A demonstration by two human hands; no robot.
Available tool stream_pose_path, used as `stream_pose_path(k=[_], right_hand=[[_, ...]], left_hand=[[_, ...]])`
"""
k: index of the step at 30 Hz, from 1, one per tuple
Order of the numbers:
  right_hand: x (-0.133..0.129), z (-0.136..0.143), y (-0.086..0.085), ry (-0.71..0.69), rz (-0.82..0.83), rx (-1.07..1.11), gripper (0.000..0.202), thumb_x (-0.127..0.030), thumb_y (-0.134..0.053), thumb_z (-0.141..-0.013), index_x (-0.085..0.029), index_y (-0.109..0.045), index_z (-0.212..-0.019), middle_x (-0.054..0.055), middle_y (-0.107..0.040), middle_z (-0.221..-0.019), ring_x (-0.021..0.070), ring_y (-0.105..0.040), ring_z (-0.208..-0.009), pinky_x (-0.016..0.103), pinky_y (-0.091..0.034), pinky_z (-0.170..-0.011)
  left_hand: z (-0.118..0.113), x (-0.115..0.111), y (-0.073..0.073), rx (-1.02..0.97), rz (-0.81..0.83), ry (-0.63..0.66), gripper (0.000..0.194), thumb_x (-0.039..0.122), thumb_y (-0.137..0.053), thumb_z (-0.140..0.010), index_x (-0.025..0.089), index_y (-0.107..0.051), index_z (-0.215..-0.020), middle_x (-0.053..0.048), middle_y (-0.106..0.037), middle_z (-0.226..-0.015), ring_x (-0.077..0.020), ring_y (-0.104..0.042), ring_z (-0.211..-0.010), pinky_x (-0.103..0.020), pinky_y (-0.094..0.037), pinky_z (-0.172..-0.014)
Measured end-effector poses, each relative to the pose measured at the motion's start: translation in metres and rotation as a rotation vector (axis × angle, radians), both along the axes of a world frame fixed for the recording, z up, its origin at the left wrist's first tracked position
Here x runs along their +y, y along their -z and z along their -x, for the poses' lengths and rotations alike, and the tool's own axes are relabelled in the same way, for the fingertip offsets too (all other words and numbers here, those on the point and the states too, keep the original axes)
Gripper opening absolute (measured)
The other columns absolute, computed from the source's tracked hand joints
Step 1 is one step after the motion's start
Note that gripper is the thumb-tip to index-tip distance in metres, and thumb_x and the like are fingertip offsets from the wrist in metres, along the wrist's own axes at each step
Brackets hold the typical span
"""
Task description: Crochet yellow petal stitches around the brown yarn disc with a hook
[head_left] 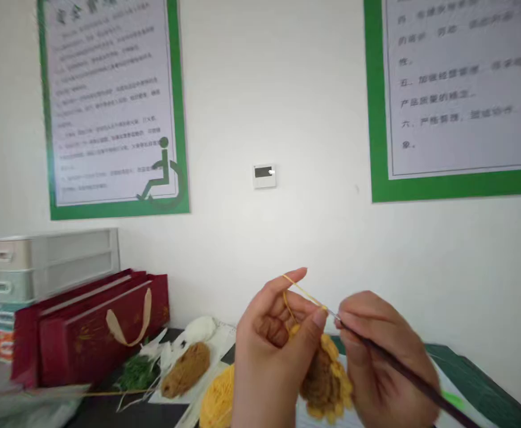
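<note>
A crocheted piece [325, 383], brown in the middle with a yellow edge, hangs below the fingers of my left hand [278, 345]. That hand pinches its top edge between thumb and fingers, and yellow yarn runs over the raised index finger. My right hand [380, 351] is closed around a crochet hook [403, 371] with a dark handle. The metal tip of the hook meets the yellow yarn at my left thumb. Beside my left wrist lies a yellow yarn ball [218, 398], partly hidden by it.
Left on the dark table are a brown yarn ball [187, 368], white yarn [200, 328] and green yarn [138, 373]. Behind them stand red gift bags [95, 333] and a drawer unit [75, 255]. A green mat [483, 380] lies at right. Posters hang on the wall.
</note>
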State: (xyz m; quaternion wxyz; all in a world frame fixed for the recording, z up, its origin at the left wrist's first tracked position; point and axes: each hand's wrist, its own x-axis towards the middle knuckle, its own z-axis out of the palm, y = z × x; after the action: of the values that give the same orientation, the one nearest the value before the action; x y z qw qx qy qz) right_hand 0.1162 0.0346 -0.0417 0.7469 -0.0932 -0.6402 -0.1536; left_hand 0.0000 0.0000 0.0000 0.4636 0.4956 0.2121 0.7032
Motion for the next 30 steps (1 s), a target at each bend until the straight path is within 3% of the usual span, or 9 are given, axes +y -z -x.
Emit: stream_pose_path(k=[6,11,14,19,21,24,26,28,30], right_hand=[[-0.011,-0.001,-0.012,-0.418,0.32,0.281,0.013,-0.021,-0.053,-0.102,-0.021,-0.065,-0.095,0.0,-0.06,-0.074,0.0111,-0.055,-0.064,0.025,-0.045,-0.058],[-0.007,0.004,-0.019,-0.98,0.794,0.341,0.032,-0.039,-0.058,-0.099,-0.02,-0.058,-0.074,-0.003,-0.048,-0.063,0.0097,-0.045,-0.057,0.023,-0.043,-0.057],[-0.005,0.009,-0.018,-1.091,0.866,0.333,0.038,-0.044,-0.064,-0.095,-0.019,-0.052,-0.068,-0.003,-0.047,-0.063,0.0103,-0.046,-0.061,0.023,-0.046,-0.061],[-0.002,0.013,-0.011,-0.765,0.588,0.321,0.012,-0.032,-0.064,-0.097,-0.025,-0.063,-0.087,-0.002,-0.06,-0.082,0.0099,-0.056,-0.069,0.02,-0.051,-0.06],[-0.001,0.01,-0.007,-0.524,0.42,0.276,0.007,-0.022,-0.061,-0.098,-0.026,-0.066,-0.095,0.0,-0.063,-0.087,0.0121,-0.062,-0.077,0.023,-0.054,-0.063],[0.001,0.0,-0.003,-0.028,0.098,0.089,0.026,-0.004,-0.065,-0.089,-0.024,-0.071,-0.104,0.003,-0.069,-0.092,0.0158,-0.067,-0.085,0.029,-0.057,-0.07],[0.001,-0.005,0.0,0.227,-0.099,-0.022,0.037,0.002,-0.068,-0.083,-0.023,-0.073,-0.11,0.005,-0.072,-0.096,0.0185,-0.068,-0.085,0.034,-0.058,-0.07],[0.002,-0.005,0.002,0.251,-0.203,0.039,0.036,0.0,-0.068,-0.084,-0.023,-0.074,-0.112,0.005,-0.072,-0.096,0.0191,-0.067,-0.08,0.036,-0.057,-0.064],[0.001,0.0,0.002,0.048,-0.179,0.165,0.029,-0.005,-0.065,-0.089,-0.024,-0.073,-0.109,0.004,-0.071,-0.09,0.0181,-0.064,-0.073,0.035,-0.053,-0.057]], left_hand=[[0.008,0.004,-0.002,0.004,0.012,0.07,0.03,0.01,-0.087,-0.07,0.017,-0.082,-0.099,-0.001,-0.07,-0.069,-0.0066,-0.058,-0.061,-0.013,-0.044,-0.058],[0.01,0.008,-0.003,-0.008,0.016,0.221,0.02,0.01,-0.086,-0.071,0.017,-0.083,-0.089,-0.002,-0.073,-0.068,-0.0083,-0.064,-0.06,-0.015,-0.05,-0.062],[0.008,0.01,-0.002,-0.028,0.012,0.309,0.013,0.01,-0.084,-0.074,0.016,-0.081,-0.085,-0.005,-0.076,-0.071,-0.0135,-0.071,-0.065,-0.023,-0.056,-0.072],[0.005,0.011,-0.001,-0.086,0.069,0.256,0.029,0.012,-0.092,-0.066,0.017,-0.083,-0.093,-0.002,-0.074,-0.069,-0.0098,-0.067,-0.066,-0.017,-0.052,-0.068],[0.004,0.01,0.0,-0.104,0.073,0.239,0.035,0.011,-0.093,-0.064,0.017,-0.083,-0.097,-0.001,-0.073,-0.069,-0.008,-0.065,-0.065,-0.015,-0.051,-0.066],[0.002,0.008,0.001,-0.116,0.062,0.199,0.037,0.011,-0.091,-0.067,0.017,-0.083,-0.102,-0.001,-0.072,-0.07,-0.0084,-0.065,-0.064,-0.015,-0.05,-0.064],[0.001,0.006,0.002,-0.124,0.089,0.257,0.038,0.01,-0.09,-0.068,0.016,-0.082,-0.105,-0.001,-0.071,-0.07,-0.0091,-0.066,-0.063,-0.016,-0.051,-0.063],[0.002,0.006,0.004,-0.136,0.166,0.434,0.041,0.008,-0.089,-0.068,0.014,-0.082,-0.107,-0.002,-0.071,-0.071,-0.0092,-0.066,-0.062,-0.018,-0.052,-0.065],[0.003,0.01,0.005,-0.162,0.226,0.636,0.041,0.005,-0.088,-0.066,0.01,-0.081,-0.106,-0.003,-0.071,-0.071,-0.0085,-0.064,-0.059,-0.018,-0.051,-0.062]])
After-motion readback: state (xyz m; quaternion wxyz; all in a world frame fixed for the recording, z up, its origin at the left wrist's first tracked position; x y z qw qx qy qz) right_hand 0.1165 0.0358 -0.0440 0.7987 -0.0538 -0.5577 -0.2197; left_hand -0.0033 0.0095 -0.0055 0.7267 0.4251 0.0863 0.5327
